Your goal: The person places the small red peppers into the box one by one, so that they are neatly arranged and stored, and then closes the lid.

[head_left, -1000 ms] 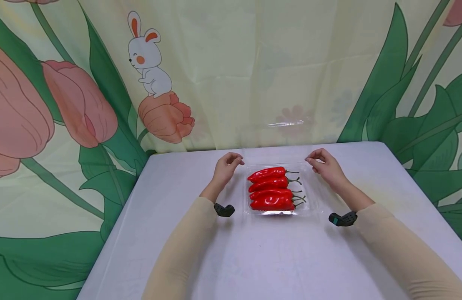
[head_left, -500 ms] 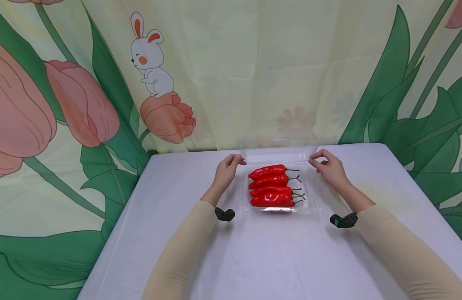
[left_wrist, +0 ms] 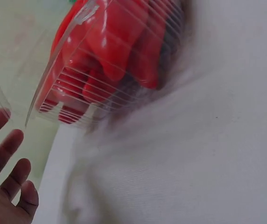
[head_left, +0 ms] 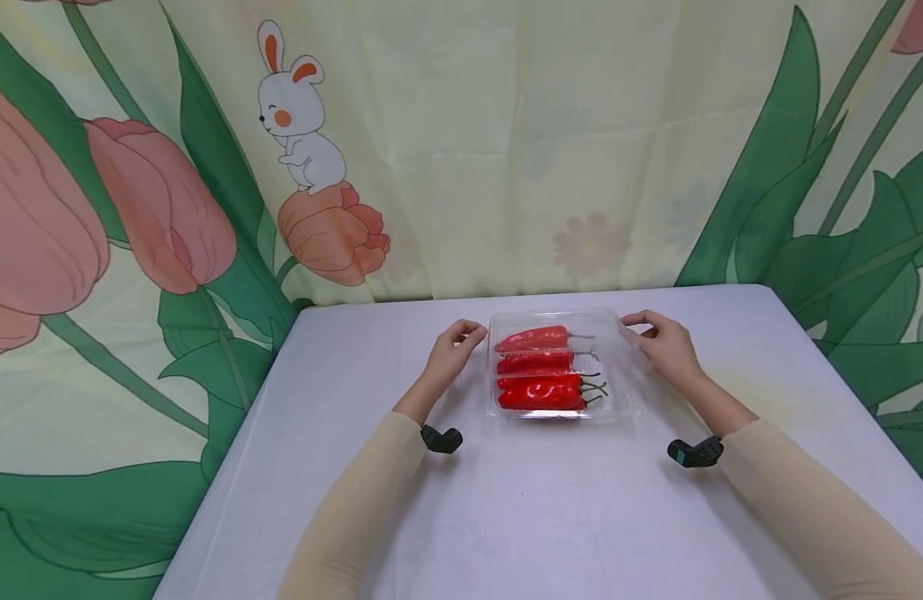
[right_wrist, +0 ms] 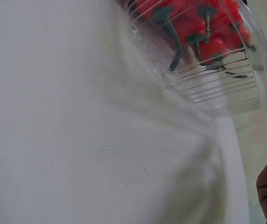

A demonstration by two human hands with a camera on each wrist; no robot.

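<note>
A clear plastic clamshell box point(head_left: 622, 407) holds several shiny red peppers point(head_left: 540, 393) with green stems, lying side by side with stems to the right. Its hinged lid point(head_left: 607, 321) tilts forward over the far peppers, while the near ones show beneath its ribbed edge. My left hand point(head_left: 448, 350) pinches the lid's left edge between thumb and forefinger; its other fingers point(left_wrist: 14, 179) are loosely bent beside the box. On the opposite edge my right hand point(head_left: 667, 348) holds the lid with thumb and forefinger, mostly cut off in the right wrist view.
The box stands near the far edge of a table with a white cloth point(head_left: 536, 517). Behind it hangs a curtain point(head_left: 446, 150) printed with tulips and a rabbit. A black wrist device point(head_left: 441, 439) sits at each beige sleeve cuff.
The lid has swung from upright at the back, forward and down over the far peppers. Both hands followed its edges, drawing slightly nearer to the body.
</note>
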